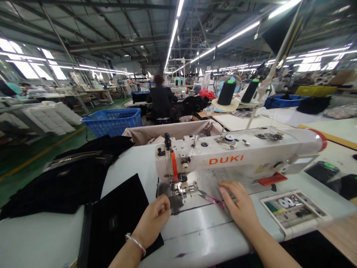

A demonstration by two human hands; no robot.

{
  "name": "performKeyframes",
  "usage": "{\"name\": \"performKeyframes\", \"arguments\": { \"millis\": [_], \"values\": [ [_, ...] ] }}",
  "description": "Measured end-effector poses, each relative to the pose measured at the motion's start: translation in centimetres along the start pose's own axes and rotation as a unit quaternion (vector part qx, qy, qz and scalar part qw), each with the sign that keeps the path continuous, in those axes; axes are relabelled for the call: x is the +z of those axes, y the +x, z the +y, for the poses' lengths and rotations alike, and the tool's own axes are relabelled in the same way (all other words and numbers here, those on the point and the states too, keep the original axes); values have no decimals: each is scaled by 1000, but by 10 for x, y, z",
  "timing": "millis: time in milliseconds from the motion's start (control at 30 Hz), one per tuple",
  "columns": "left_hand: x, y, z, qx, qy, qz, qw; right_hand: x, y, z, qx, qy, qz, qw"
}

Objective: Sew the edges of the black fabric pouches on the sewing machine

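My left hand (156,215), with a bracelet at the wrist, is closed with curled fingers beside the right edge of a black fabric panel (117,212). What its fingers hold, if anything, is hidden. The panel bears a small label and lies left of the sewing machine (192,156). My right hand (238,203) is palm down, fingers stretched out and apart, over the handles of pink-handled scissors (214,200). The scissors lie on the machine bed, blades toward the presser foot (182,188). The hand partly covers their handles.
A heap of black pieces with zips (64,175) lies at the left. Behind the machine stand a cloth-lined bin (173,132) and a blue basket (114,121). Thread cones (227,93) stand at the back right. A picture-covered panel (292,212) is right of my right hand. A co-worker (161,98) sits ahead.
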State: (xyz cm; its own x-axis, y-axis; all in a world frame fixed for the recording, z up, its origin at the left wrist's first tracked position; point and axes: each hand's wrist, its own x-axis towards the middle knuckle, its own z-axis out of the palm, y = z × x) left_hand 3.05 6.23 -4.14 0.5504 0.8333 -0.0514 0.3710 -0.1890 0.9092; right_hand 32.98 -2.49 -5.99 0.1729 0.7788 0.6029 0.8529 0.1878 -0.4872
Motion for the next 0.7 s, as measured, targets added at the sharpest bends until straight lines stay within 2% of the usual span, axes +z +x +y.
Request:
{"name": "performKeyframes", "arguments": {
  "millis": [700],
  "values": [
    [-2, -8, 4, 14, -136, -40, 990, 4, 1, 8, 3, 7, -25, 1000]
  ]
}}
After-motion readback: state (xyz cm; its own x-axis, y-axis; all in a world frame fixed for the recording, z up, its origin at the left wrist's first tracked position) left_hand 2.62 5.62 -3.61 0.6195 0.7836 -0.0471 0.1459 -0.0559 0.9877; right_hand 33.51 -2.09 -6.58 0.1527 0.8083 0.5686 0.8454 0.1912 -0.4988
